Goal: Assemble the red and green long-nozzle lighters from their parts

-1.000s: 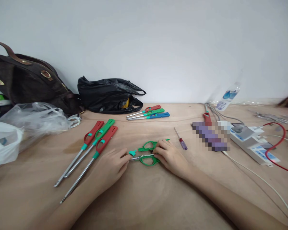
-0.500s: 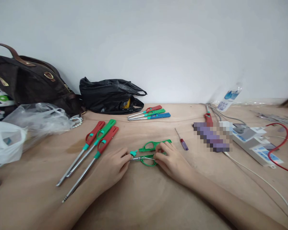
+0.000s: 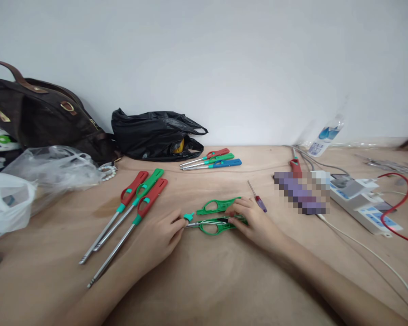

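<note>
A green lighter handle lies split into two halves between my hands. The upper half (image 3: 209, 207) rests apart from the lower half (image 3: 213, 230), which has white wires (image 3: 209, 222) and a small black part (image 3: 222, 220) in it. My left hand (image 3: 165, 231) is closed on the metal tube (image 3: 192, 224) at the lower half's left end. By its fingertips is a teal trigger piece (image 3: 189, 217); whether they touch it I cannot tell. My right hand (image 3: 251, 218) pinches the black part's right end over the lower half, its other fingers partly covering the upper half.
Three long lighters (image 3: 136, 213) lie to the left, and three more (image 3: 212, 161) near the black bag (image 3: 153, 136). A screwdriver (image 3: 258, 199) lies beyond my right hand. Further right are a purple blurred object (image 3: 295, 192), a power strip (image 3: 367, 208), cables and a bottle (image 3: 326, 136).
My right hand has slid to the right along the lower green half, and the black part and more of the wires now show. My left hand has stayed in place.
</note>
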`<action>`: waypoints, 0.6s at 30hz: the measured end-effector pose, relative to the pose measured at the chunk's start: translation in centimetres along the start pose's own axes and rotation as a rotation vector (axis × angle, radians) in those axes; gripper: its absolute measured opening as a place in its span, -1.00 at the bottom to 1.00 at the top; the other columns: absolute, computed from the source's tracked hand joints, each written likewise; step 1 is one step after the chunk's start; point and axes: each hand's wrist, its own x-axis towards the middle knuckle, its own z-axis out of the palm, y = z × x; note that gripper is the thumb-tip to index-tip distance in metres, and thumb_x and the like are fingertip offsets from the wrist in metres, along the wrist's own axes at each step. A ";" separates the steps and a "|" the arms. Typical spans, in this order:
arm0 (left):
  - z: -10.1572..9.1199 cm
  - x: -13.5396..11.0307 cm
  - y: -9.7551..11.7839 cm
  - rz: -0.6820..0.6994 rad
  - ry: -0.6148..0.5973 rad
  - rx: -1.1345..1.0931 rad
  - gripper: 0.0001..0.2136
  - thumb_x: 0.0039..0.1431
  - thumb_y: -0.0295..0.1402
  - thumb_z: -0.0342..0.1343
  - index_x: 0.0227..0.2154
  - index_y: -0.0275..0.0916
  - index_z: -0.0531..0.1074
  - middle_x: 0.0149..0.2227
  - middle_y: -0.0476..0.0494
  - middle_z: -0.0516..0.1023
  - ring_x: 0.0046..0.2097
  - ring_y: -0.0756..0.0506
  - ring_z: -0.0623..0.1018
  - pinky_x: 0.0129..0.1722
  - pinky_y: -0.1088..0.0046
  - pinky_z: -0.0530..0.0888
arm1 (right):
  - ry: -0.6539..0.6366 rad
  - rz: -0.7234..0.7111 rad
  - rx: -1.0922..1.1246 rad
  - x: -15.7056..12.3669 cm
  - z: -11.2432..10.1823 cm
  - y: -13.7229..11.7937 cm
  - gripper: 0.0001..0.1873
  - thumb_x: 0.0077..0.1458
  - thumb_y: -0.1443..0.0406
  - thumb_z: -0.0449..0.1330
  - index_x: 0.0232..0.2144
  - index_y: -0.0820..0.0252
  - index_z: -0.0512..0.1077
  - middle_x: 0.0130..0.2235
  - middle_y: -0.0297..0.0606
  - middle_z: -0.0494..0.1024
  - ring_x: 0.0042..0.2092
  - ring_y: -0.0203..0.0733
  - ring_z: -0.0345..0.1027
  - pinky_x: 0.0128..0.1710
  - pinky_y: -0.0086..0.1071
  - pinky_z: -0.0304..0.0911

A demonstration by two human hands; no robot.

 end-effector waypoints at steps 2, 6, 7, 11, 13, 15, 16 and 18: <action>0.1 -0.1 0.0 0.009 0.005 0.017 -0.72 0.31 -0.48 -0.18 -0.45 -0.25 0.38 -0.41 -0.08 0.41 -0.43 -0.03 0.45 -0.46 0.50 0.32 | -0.004 0.001 -0.026 0.0 0.0 0.0 -0.89 0.21 0.40 0.14 -0.27 0.15 0.46 -0.25 -0.23 0.52 -0.17 -0.10 0.37 -0.14 -0.21 0.24; 0.3 -0.2 0.0 0.047 0.008 0.067 -0.71 0.31 -0.49 -0.20 -0.43 -0.26 0.40 -0.40 -0.10 0.43 -0.43 -0.04 0.46 -0.47 0.48 0.33 | -0.015 -0.006 -0.063 0.0 -0.1 -0.2 -0.88 0.22 0.39 0.14 -0.29 0.15 0.48 -0.26 -0.23 0.50 -0.18 -0.10 0.36 -0.13 -0.19 0.22; 0.3 -0.2 0.0 0.050 -0.002 0.080 -0.72 0.30 -0.51 -0.19 -0.41 -0.26 0.41 -0.39 -0.11 0.44 -0.42 -0.05 0.46 -0.46 0.47 0.35 | -0.016 -0.012 -0.073 0.0 -0.1 -0.3 -0.88 0.22 0.39 0.14 -0.29 0.14 0.48 -0.26 -0.24 0.50 -0.18 -0.10 0.36 -0.13 -0.19 0.21; 0.4 -0.1 0.2 0.039 -0.055 0.144 -0.72 0.19 -0.59 -0.18 -0.38 -0.25 0.43 -0.32 -0.14 0.48 -0.36 -0.07 0.48 -0.41 0.45 0.41 | -0.011 -0.043 -0.111 0.0 0.1 -0.3 -0.88 0.21 0.39 0.15 -0.28 0.14 0.48 -0.26 -0.24 0.49 -0.20 -0.13 0.38 -0.16 -0.22 0.21; 0.6 -0.1 0.4 0.046 -0.068 0.177 -0.71 0.15 -0.62 -0.18 -0.38 -0.25 0.43 -0.30 -0.15 0.49 -0.35 -0.09 0.49 -0.40 0.42 0.43 | -0.005 -0.059 -0.122 -0.1 0.2 -0.2 -0.88 0.21 0.40 0.14 -0.28 0.14 0.48 -0.26 -0.24 0.49 -0.19 -0.13 0.38 -0.17 -0.23 0.22; 0.8 -0.2 0.5 0.063 -0.053 0.207 -0.70 0.13 -0.65 -0.18 -0.37 -0.26 0.44 -0.29 -0.17 0.50 -0.33 -0.11 0.50 -0.39 0.39 0.45 | -0.003 -0.071 -0.129 -0.1 0.3 -0.2 -0.88 0.22 0.41 0.14 -0.28 0.14 0.47 -0.26 -0.23 0.50 -0.18 -0.12 0.38 -0.16 -0.22 0.22; 1.0 -0.3 0.5 0.071 -0.033 0.221 -0.69 0.12 -0.67 -0.18 -0.36 -0.26 0.44 -0.28 -0.19 0.51 -0.33 -0.12 0.51 -0.38 0.38 0.46 | -0.005 -0.074 -0.131 -0.1 0.4 -0.2 -0.88 0.22 0.41 0.13 -0.28 0.15 0.47 -0.25 -0.23 0.50 -0.18 -0.12 0.38 -0.16 -0.22 0.22; 1.2 -0.5 0.5 0.089 0.016 0.249 -0.67 0.11 -0.69 -0.18 -0.33 -0.26 0.45 -0.27 -0.21 0.52 -0.31 -0.14 0.52 -0.37 0.36 0.46 | -0.010 -0.073 -0.137 -0.1 0.5 -0.2 -0.87 0.22 0.41 0.12 -0.28 0.15 0.47 -0.25 -0.23 0.50 -0.18 -0.11 0.38 -0.15 -0.21 0.22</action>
